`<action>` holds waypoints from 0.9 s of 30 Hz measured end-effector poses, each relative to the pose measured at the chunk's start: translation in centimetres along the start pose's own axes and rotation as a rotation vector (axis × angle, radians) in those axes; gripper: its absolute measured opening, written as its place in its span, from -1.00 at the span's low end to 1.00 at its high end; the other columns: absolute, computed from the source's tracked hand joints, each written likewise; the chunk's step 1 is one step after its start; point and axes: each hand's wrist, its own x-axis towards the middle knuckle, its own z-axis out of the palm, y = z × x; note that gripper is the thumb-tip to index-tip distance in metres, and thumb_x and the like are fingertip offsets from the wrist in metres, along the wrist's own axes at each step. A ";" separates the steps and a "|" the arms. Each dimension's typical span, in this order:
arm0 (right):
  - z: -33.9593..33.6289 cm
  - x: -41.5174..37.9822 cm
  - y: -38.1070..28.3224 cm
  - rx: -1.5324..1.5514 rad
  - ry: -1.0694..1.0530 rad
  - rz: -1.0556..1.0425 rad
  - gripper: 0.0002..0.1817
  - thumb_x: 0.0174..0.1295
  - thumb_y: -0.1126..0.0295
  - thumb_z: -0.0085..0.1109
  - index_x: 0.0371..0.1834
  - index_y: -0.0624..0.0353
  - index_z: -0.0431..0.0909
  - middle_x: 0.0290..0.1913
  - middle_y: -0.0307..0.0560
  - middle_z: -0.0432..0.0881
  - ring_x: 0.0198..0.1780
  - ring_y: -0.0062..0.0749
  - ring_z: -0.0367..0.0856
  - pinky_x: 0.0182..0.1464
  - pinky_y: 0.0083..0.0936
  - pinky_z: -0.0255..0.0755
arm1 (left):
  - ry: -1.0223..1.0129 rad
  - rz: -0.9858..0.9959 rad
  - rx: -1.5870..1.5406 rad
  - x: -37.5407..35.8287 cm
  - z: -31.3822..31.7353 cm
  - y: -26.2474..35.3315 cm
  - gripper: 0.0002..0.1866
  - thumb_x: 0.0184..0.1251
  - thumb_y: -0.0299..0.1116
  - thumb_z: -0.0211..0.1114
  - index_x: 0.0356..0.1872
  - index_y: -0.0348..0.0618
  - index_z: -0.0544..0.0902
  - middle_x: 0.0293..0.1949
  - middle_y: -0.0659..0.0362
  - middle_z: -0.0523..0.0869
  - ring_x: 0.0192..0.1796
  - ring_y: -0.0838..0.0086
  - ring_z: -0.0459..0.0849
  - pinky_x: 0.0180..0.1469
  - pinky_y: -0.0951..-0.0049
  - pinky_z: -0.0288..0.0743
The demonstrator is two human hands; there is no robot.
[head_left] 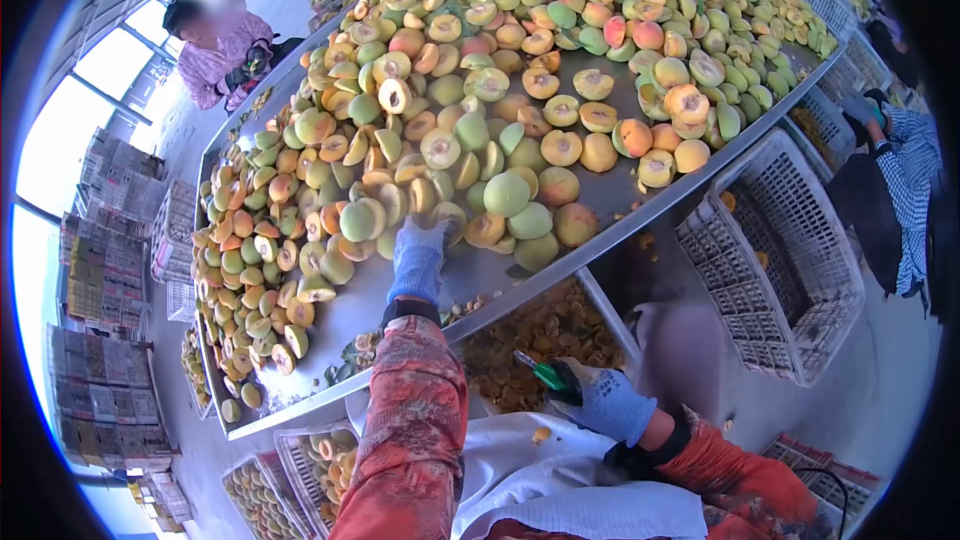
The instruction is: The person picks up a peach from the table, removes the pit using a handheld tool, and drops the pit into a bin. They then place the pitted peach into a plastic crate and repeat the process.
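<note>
My left hand (418,258), in a light blue knitted glove, reaches onto the metal table among halved peaches (440,148). Its fingertips touch or nearly touch the fruit there, and motion blur hides how they are bent. Close to my lap, my right hand (607,406), also gloved, is closed around a green-handled tool (548,374) with a short metal tip; the tip's exact shape is too small to make out. Whole green peaches (507,194) lie mixed with the halves just beyond my left hand. Some halves show brown pits or hollows.
A raised metal rim (640,223) edges the table. Below it is a bin of brownish scraps (540,340). White plastic crates (775,255) stand at the right, with fruit-filled crates (265,500) at lower left. One person (222,50) is across the table, another (905,180) at right.
</note>
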 end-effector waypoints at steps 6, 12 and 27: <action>-1.3 0.8 0.4 0.197 0.011 0.045 -0.51 0.06 0.16 0.23 0.01 0.16 0.36 -0.40 0.16 0.59 -0.33 0.07 0.59 -0.29 -0.18 0.45 | 0.109 0.194 -0.151 -0.8 1.9 -2.7 -0.46 -0.11 -0.39 0.39 -0.04 -0.30 0.41 -0.19 -0.06 0.60 -0.16 0.18 0.64 -0.11 0.31 0.53; -1.3 0.1 -2.9 0.252 0.054 -0.023 -0.55 0.05 0.16 0.26 -0.06 0.15 0.40 -0.38 0.15 0.59 -0.32 0.07 0.59 -0.30 -0.20 0.43 | -0.055 -0.276 -1.527 -12.5 -7.0 -1.8 -0.55 0.09 -0.17 0.23 0.02 -0.09 0.49 -0.28 0.01 0.62 -0.44 0.27 0.61 -0.47 0.41 0.55; 2.7 -0.5 -9.5 -0.107 0.195 -0.297 -0.54 0.05 0.27 0.25 0.00 0.20 0.38 -0.45 0.04 0.58 -0.49 -0.14 0.59 -0.44 -0.32 0.43 | -0.332 -0.245 -1.738 -22.6 -5.9 -6.2 -0.60 0.18 -0.36 0.17 0.05 -0.24 0.43 -0.01 0.00 0.55 0.00 0.16 0.58 0.06 0.12 0.51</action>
